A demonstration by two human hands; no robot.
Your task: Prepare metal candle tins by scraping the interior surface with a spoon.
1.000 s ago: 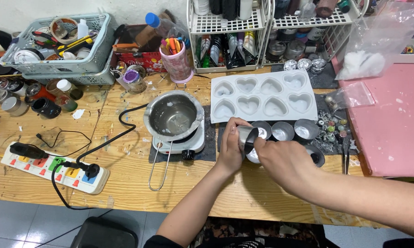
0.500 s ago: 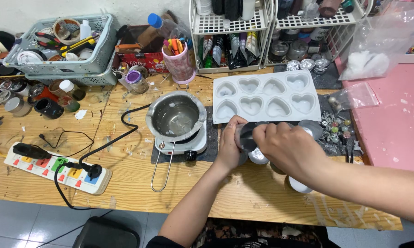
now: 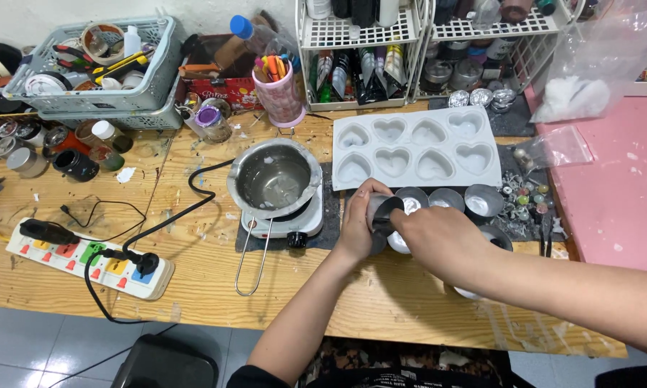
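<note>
On the wooden table (image 3: pixel 194 287), a white heart mould (image 3: pixel 417 147) lies beside a metal pot (image 3: pixel 275 178) on a small hotplate (image 3: pixel 284 224). Just below the mould, the left hand (image 3: pixel 358 224) grips a small tilted metal cup (image 3: pixel 382 213), and the right hand (image 3: pixel 438 241) pinches its rim.

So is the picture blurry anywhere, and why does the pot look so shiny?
In the head view, the metal pot gleams with soft glare from overhead light, as do the small tins. The left hand and right hand look fairly sharp, hardly smeared. Shadows under things are soft and short. The clear plastic bag at the top right is bright and washed out. Straight edges bend slightly near the corners.
</note>
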